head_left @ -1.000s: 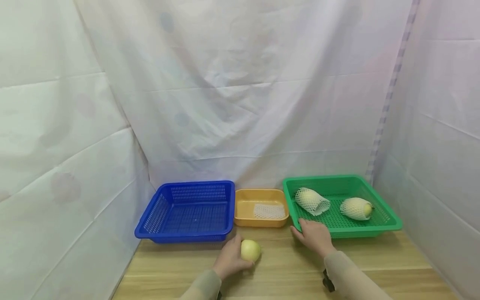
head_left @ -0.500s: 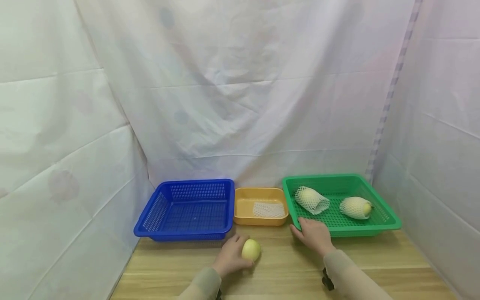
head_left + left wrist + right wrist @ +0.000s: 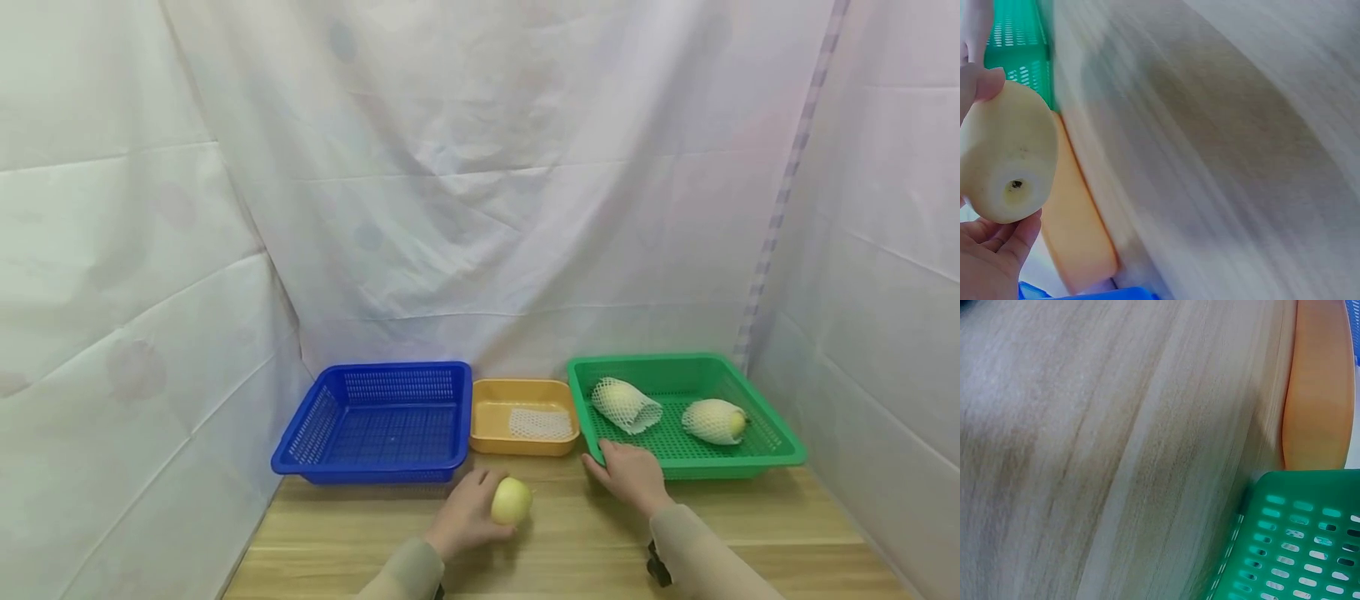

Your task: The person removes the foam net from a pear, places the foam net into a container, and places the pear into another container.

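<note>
A pale yellow pear (image 3: 512,502) is gripped by my left hand (image 3: 468,512) over the front middle of the table. In the left wrist view the thumb and fingers (image 3: 1013,240) hold the pear (image 3: 1019,140) from opposite sides, its dark blossom end facing the camera. My right hand (image 3: 630,477) grips the near left corner of the green basket (image 3: 697,467), fingers at the rim. Inside that basket lie two pears in white foam nets, one net-wrapped pear (image 3: 621,400) on the left and another net-wrapped pear (image 3: 712,421) on the right. The right wrist view does not show the hand.
A blue basket (image 3: 375,475) stands at the back left. Between the two baskets sits a small orange-yellow tray (image 3: 521,446) with a flat white foam net (image 3: 540,423) in it. White cloth (image 3: 480,233) hangs behind and at both sides of the wooden table (image 3: 570,550).
My left hand has shifted slightly to the right with the pear. The right hand stays at the green basket's corner.
</note>
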`<act>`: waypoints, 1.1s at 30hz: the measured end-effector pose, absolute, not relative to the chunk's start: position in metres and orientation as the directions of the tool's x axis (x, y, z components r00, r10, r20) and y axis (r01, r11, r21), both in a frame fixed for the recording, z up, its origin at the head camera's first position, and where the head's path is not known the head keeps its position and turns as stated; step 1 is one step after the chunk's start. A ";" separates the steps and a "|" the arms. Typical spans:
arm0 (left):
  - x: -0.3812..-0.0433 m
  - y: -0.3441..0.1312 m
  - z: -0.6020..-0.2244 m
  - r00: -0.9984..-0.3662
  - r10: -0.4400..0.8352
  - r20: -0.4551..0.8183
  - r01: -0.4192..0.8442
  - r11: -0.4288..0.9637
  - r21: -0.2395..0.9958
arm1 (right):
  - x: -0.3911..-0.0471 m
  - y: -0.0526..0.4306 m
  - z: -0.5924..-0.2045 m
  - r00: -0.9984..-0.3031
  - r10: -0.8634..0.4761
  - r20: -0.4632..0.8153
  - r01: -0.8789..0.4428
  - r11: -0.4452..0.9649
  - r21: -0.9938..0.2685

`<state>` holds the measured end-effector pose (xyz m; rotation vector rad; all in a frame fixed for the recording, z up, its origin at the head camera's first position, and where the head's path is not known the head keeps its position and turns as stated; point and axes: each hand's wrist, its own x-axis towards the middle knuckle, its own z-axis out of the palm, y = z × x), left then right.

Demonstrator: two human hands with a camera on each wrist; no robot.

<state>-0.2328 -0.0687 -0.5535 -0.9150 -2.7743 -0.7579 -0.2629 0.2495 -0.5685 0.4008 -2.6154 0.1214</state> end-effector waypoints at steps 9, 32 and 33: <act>-0.230 -0.065 -0.534 -0.804 0.519 0.290 0.594 0.679 0.432 | -0.263 0.249 -0.569 -0.835 -0.264 0.482 -0.302 0.953 0.000; -0.248 -0.092 -0.486 -0.793 0.487 0.365 0.607 0.683 0.407 | -0.250 0.252 -0.577 -0.691 -0.309 0.653 -0.341 0.936 0.083; -0.249 -0.093 -0.484 -0.792 0.489 0.366 0.609 0.682 0.405 | -0.250 0.252 -0.577 -0.690 -0.307 0.655 -0.337 0.938 0.084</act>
